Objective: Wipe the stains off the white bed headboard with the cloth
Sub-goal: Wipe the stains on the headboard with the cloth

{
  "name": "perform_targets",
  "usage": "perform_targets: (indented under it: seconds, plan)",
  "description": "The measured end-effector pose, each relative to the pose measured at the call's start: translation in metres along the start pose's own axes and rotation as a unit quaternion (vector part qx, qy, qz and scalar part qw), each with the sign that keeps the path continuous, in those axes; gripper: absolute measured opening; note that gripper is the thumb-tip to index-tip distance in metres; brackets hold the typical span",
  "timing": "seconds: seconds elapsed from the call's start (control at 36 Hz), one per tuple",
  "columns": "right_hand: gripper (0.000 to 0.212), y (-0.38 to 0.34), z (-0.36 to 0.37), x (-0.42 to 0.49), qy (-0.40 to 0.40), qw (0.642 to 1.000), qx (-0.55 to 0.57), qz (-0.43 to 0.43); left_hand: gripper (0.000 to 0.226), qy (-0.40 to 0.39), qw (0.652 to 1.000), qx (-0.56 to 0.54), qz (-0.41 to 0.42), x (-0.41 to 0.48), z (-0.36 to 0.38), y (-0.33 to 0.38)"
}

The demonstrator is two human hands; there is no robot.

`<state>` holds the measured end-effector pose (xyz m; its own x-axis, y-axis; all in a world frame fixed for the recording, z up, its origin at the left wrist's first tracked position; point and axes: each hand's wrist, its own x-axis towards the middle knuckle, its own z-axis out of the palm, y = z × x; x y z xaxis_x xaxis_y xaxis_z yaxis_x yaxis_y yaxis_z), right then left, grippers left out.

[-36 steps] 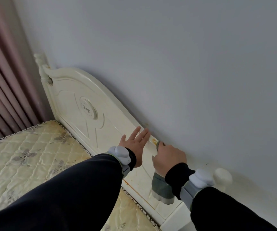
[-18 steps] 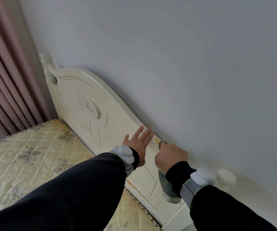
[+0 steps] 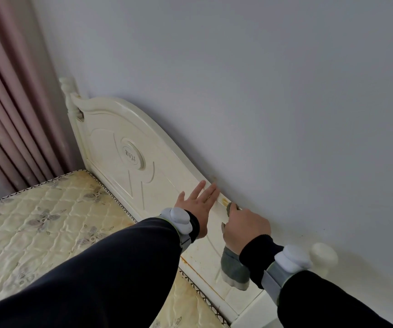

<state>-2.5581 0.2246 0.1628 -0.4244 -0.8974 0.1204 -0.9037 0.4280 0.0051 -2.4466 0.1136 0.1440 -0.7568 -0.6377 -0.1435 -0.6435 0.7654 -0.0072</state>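
Moved: barely anything; right hand (image 3: 246, 228) still grips cloth (image 3: 234, 266).
Left hand (image 3: 195, 209): flat on headboard (image 3: 119, 129).
Remaining: yellow stain (image 3: 224, 200) (right hand's 11 o'clock) looks unwiped.

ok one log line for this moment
left hand: flat on white carved headboard | right hand: grips grey cloth beside yellow stain on top edge

Grey cloth (image 3: 234, 268) against stained white headboard (image 3: 110, 138)

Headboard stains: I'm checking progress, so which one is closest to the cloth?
The yellow smear on the headboard's top edge, just ahead of the cloth held by the right hand. The brownish specks lie lower on the panel, near the mattress.
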Motion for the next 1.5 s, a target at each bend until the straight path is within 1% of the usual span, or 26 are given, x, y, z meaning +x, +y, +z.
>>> perform_targets:
  seconds: [0.14, 0.22, 0.33, 0.47, 0.64, 0.72, 0.81, 0.89, 1.0, 1.06, 1.14, 1.25, 1.39, 1.5]
  plan:
    - [0.027, -0.004, -0.005, 0.005, -0.013, 0.999, 0.010, 0.028, 0.104, 0.008, 1.000, 0.000, 0.000, 0.002, 0.004, 0.000]
    - [0.033, -0.011, -0.007, 0.006, -0.013, 1.000, 0.014, 0.023, 0.105, 0.009, 1.000, 0.000, 0.000, 0.002, 0.004, 0.000]
    - [0.032, -0.003, -0.004, 0.002, -0.008, 1.000, -0.007, 0.001, 0.103, 0.011, 1.000, -0.002, 0.000, 0.001, 0.004, -0.001]
    - [0.030, -0.008, -0.012, 0.009, -0.019, 0.999, -0.006, 0.026, 0.103, 0.013, 1.000, 0.001, 0.000, 0.001, 0.003, 0.001]
    - [0.035, -0.012, -0.008, 0.006, -0.015, 1.000, -0.008, 0.006, 0.103, 0.015, 1.000, 0.001, 0.001, 0.000, 0.003, 0.000]
    - [0.032, -0.006, -0.006, 0.005, -0.006, 1.000, -0.022, 0.014, 0.102, 0.011, 1.000, -0.002, 0.004, 0.000, 0.002, -0.001]
    - [0.031, -0.012, -0.012, 0.010, -0.022, 0.999, -0.010, 0.034, 0.103, 0.013, 1.000, 0.002, 0.003, 0.001, 0.003, 0.000]
    - [0.032, -0.021, -0.018, 0.011, -0.026, 0.999, -0.009, 0.026, 0.102, 0.016, 1.000, 0.006, 0.003, 0.000, 0.003, 0.000]
    - [0.030, -0.011, -0.012, 0.006, -0.023, 1.000, -0.018, 0.011, 0.101, 0.013, 1.000, 0.007, 0.008, -0.001, 0.001, -0.001]
    - [0.028, -0.006, -0.010, 0.006, -0.012, 1.000, -0.022, 0.018, 0.101, 0.013, 1.000, 0.006, 0.008, -0.001, 0.000, -0.001]
    - [0.027, -0.012, -0.012, 0.009, -0.026, 0.999, -0.009, 0.034, 0.102, 0.010, 1.000, 0.006, 0.009, -0.002, -0.001, -0.001]
    - [0.031, -0.021, -0.015, 0.013, -0.029, 0.999, -0.006, 0.028, 0.102, 0.008, 1.000, 0.011, 0.010, -0.002, -0.001, -0.001]
    - [0.027, -0.007, -0.009, 0.007, -0.014, 0.999, -0.018, 0.027, 0.101, 0.008, 1.000, 0.010, 0.011, -0.001, -0.001, -0.002]
    - [0.026, -0.013, -0.014, 0.015, -0.033, 0.998, 0.001, 0.044, 0.103, 0.006, 1.000, 0.008, 0.012, 0.000, 0.000, -0.001]
